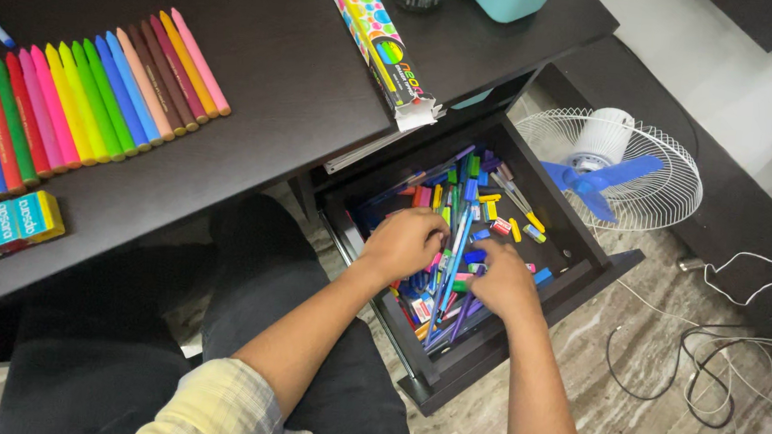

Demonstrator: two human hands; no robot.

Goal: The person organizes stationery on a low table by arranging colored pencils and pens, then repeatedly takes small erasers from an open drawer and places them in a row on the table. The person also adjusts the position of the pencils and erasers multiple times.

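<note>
Head view looks down at a seated person reaching with both hands into an open drawer point(578, 252) under a dark bench point(257, 94). The left hand point(405, 242) rests palm down on a heap of pens and markers point(460, 223) at the drawer's left side, fingers curled into the pile; whether they grip any one pen cannot be told. The right hand point(503, 281) lies on the same heap nearer the drawer's front, fingers bent down among the pens, and its grasp is likewise hidden. A long blue pen point(453, 260) runs between the two hands. On the bench, a fanned row of coloured markers point(80, 97) lies at the left, with a small yellow and teal box point(2, 226) near its edge. An opened marker carton point(379, 41) lies above the drawer. A white cage fan with blue blades point(606, 167) sits on the floor to the right, beside loose cables point(718, 358).
</note>
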